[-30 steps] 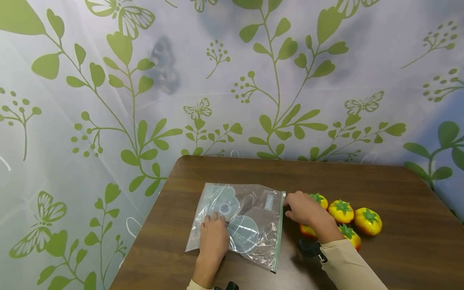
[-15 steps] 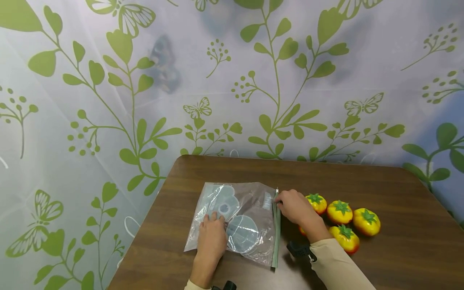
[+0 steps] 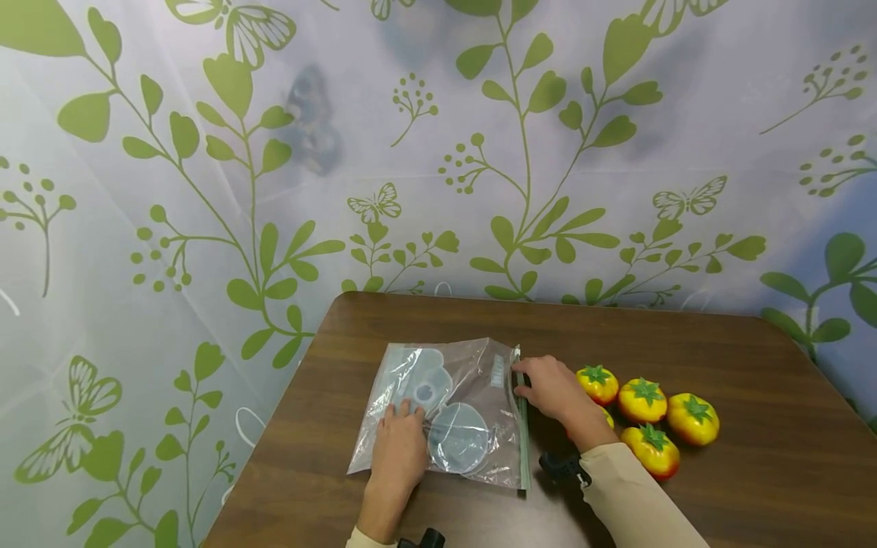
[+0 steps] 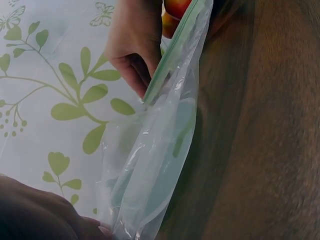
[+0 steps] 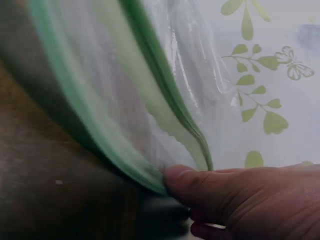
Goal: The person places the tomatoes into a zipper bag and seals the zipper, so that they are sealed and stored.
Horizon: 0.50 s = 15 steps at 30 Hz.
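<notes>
A clear plastic zip bag with a green zip edge lies on the wooden table. Printed on it are a pale blue flower shape and a round patch. My left hand rests on the bag's left part, fingers laid over the print. At the far end of the zip edge, my right hand pinches the bag between thumb and fingers. The right wrist view shows the two green edges of the mouth spread apart, with the thumb at their corner. Part of the bag lifts off the table in the left wrist view.
Right of the bag sit several yellow-red persimmon-like fruits with green leafy tops, one partly hidden by the right forearm. The brown table reaches back to a leaf-print cloth hanging behind it.
My right hand has moved left with the zip edge, folding it inward and raising the far corner. The two edges of the mouth have parted. The left hand stays in place.
</notes>
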Each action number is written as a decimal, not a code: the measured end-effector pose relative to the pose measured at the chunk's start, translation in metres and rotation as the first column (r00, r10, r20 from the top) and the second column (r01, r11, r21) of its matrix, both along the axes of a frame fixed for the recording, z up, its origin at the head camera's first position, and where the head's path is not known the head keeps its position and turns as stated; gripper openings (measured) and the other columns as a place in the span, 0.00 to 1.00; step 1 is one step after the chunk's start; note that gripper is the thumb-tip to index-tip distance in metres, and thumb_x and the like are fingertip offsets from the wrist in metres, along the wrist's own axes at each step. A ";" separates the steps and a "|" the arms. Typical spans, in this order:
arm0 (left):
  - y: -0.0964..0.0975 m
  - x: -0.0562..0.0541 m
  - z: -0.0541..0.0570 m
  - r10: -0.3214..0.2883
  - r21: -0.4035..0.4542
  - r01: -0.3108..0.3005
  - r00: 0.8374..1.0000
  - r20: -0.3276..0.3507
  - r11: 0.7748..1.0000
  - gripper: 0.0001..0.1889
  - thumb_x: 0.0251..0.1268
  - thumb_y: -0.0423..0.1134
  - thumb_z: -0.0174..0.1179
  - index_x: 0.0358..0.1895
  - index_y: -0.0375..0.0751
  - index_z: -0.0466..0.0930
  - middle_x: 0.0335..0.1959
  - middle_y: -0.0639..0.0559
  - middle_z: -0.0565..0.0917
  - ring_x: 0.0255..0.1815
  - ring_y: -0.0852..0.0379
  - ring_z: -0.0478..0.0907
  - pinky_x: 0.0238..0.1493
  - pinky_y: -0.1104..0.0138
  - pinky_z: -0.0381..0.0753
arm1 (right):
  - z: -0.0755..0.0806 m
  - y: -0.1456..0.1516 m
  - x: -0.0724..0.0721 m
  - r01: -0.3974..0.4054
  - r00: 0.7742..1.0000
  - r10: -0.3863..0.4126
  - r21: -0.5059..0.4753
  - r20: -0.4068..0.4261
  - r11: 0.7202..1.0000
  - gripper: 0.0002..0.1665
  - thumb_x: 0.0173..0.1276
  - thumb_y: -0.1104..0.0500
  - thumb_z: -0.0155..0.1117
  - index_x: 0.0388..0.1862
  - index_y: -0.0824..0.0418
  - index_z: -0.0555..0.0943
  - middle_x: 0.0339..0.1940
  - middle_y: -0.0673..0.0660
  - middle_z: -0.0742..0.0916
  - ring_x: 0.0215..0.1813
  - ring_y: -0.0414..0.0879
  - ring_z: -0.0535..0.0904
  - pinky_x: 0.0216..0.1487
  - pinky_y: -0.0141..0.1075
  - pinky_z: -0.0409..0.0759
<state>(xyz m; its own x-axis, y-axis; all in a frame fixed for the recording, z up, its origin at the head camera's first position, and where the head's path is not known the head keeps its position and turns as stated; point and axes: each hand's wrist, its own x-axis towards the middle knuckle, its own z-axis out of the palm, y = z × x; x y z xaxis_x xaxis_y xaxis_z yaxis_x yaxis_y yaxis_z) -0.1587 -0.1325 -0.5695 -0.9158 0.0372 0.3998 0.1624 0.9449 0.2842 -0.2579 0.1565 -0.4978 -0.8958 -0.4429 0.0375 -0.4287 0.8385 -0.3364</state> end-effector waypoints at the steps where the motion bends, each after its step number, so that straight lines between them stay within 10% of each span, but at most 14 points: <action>1: 0.000 0.000 0.000 0.002 -0.007 -0.002 1.000 0.004 1.000 0.15 0.58 0.27 0.63 0.48 0.34 0.91 0.55 0.34 0.89 0.58 0.23 0.83 0.57 0.33 0.83 | 0.000 0.000 -0.001 0.002 1.000 -0.002 0.007 0.004 1.000 0.23 0.70 0.58 0.80 0.63 0.60 0.90 0.60 0.61 0.92 0.61 0.65 0.89 0.64 0.61 0.85; 10: -0.002 -0.004 -0.010 0.006 -0.024 -0.006 1.000 -0.012 1.000 0.11 0.58 0.27 0.64 0.43 0.38 0.91 0.53 0.38 0.89 0.57 0.24 0.84 0.56 0.35 0.85 | 0.004 0.002 -0.005 0.021 0.999 -0.023 0.050 0.047 0.999 0.29 0.66 0.55 0.84 0.63 0.61 0.88 0.56 0.62 0.92 0.56 0.64 0.89 0.60 0.60 0.87; 15: -0.002 0.001 0.007 -0.004 0.030 0.002 0.999 0.048 1.000 0.13 0.63 0.29 0.64 0.49 0.35 0.91 0.58 0.33 0.89 0.61 0.22 0.83 0.59 0.32 0.83 | 0.004 0.004 -0.006 0.041 0.997 -0.043 0.037 0.059 0.998 0.30 0.67 0.55 0.83 0.66 0.62 0.87 0.59 0.64 0.92 0.58 0.65 0.88 0.61 0.60 0.86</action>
